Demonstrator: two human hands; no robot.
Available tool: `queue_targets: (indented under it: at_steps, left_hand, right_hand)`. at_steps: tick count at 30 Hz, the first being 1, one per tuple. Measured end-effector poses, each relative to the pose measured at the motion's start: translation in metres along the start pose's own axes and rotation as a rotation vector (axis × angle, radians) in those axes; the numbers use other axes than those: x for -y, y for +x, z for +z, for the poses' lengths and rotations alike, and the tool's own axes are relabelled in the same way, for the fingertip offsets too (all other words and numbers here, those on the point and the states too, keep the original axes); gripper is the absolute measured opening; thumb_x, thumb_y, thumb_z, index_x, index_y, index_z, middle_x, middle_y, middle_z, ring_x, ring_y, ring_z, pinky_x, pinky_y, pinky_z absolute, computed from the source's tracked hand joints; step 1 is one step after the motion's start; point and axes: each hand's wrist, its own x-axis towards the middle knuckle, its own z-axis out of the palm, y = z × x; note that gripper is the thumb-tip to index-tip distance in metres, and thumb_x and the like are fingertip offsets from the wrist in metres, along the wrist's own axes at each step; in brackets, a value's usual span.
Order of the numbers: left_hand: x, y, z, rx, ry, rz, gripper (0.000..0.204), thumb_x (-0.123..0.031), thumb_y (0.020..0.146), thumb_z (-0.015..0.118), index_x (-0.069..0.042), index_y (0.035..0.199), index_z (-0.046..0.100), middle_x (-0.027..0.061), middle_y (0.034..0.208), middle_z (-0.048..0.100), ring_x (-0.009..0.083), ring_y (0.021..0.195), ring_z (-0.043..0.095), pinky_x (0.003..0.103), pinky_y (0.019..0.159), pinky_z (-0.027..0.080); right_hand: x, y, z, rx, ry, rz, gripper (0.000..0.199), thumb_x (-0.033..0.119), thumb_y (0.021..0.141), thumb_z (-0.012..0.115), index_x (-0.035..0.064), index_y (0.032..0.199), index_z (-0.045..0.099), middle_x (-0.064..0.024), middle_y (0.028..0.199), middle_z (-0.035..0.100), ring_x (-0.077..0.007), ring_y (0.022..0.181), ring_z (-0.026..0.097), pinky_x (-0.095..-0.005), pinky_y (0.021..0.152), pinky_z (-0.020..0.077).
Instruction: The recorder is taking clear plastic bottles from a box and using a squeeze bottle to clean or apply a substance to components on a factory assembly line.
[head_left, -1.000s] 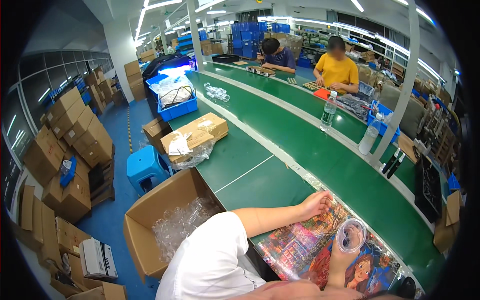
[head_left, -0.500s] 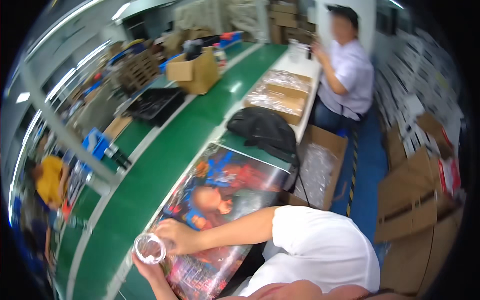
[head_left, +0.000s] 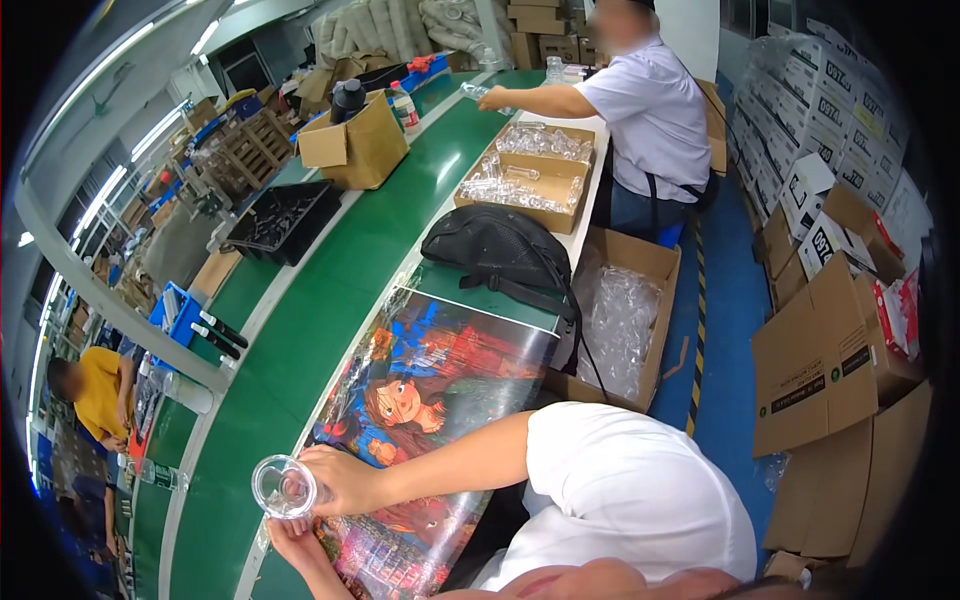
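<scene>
A clear plastic cup-like container (head_left: 270, 498) with a round rim is at the near left, over the edge of the green conveyor belt. My right hand (head_left: 345, 482) is closed round its right side. Below the rim, my left hand (head_left: 292, 543) has its fingers bent in at the lower part of the container, partly hidden by it. Some clear material shows inside, too indistinct to name. Beneath my forearms lies a glossy sheet printed with a colourful cartoon picture (head_left: 405, 400), covering the worktop.
Beyond the sheet lies a black bag (head_left: 495, 245). Past it, cardboard trays (head_left: 545, 205) hold clear plastic parts. A co-worker (head_left: 640, 110) reaches over the belt with a clear item. Across the belt (head_left: 340, 285) stand a black crate (head_left: 285, 222) and a carton (head_left: 375, 150). Cartons (head_left: 825, 370) are stacked at right.
The container has shifted slightly left and up and looks larger, with both hands still at it. The co-worker's arm has stretched out leftward over the belt. My view has turned slightly.
</scene>
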Motion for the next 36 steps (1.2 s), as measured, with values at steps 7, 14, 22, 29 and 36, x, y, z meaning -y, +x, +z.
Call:
queue_targets:
  at_steps: [7, 14, 22, 29, 36]
  left_hand:
    - [0.000, -0.002, -0.009, -0.159, 0.200, 0.051, 0.033, -0.003, 0.090, 0.046, -0.013, 0.063, 0.029, -0.0049, 0.055, 0.032, 0.0031, 0.044, 0.025, 0.020, 0.040, 0.022]
    - [-0.005, -0.005, -0.002, -0.180, 0.182, 0.007, 0.036, 0.002, 0.087, 0.048, -0.014, 0.061, 0.028, -0.0040, 0.054, 0.032, 0.0030, 0.043, 0.024, 0.019, 0.039, 0.020]
    - [-0.002, -0.001, 0.000, -0.288, 0.495, 0.217, 0.024, 0.004, 0.085, 0.052, -0.008, 0.069, 0.040, -0.0014, 0.061, 0.039, 0.0061, 0.050, 0.034, 0.020, 0.044, 0.028]
    - [-0.007, 0.001, 0.089, -0.677, 0.529, 0.531, 0.007, 0.002, 0.086, 0.053, -0.003, 0.082, 0.050, 0.0000, 0.064, 0.046, 0.0061, 0.052, 0.039, 0.020, 0.045, 0.028]
    - [-0.008, -0.009, 0.035, -0.522, 0.652, 0.292, 0.028, -0.013, 0.094, 0.048, -0.007, 0.067, 0.044, -0.0029, 0.051, 0.038, 0.0042, 0.041, 0.030, 0.019, 0.038, 0.023]
  right_hand:
    - [-0.003, 0.004, -0.003, -0.005, -0.005, 0.031, 0.053, 0.020, 0.063, 0.071, 0.0016, 0.109, 0.054, -0.0174, 0.109, 0.055, -0.0355, 0.107, 0.047, -0.0417, 0.095, 0.0356]
    - [-0.001, -0.001, 0.000, 0.014, -0.014, 0.049, 0.056, 0.020, 0.060, 0.073, 0.0010, 0.110, 0.054, -0.0186, 0.110, 0.054, -0.0352, 0.107, 0.048, -0.0419, 0.095, 0.0360]
    - [-0.009, 0.003, -0.002, -0.038, -0.045, 0.031, 0.057, 0.020, 0.061, 0.073, 0.0020, 0.111, 0.053, -0.0176, 0.107, 0.056, -0.0337, 0.105, 0.050, -0.0420, 0.094, 0.0363]
    - [-0.004, 0.003, -0.001, -0.042, -0.022, 0.021, 0.055, 0.021, 0.062, 0.072, 0.0025, 0.110, 0.053, -0.0168, 0.104, 0.057, -0.0337, 0.103, 0.050, -0.0418, 0.093, 0.0363]
    - [-0.002, 0.006, -0.008, 0.019, -0.004, 0.109, 0.047, 0.020, 0.061, 0.071, 0.0040, 0.103, 0.058, -0.0153, 0.105, 0.056, -0.0325, 0.104, 0.050, -0.0414, 0.095, 0.0355]
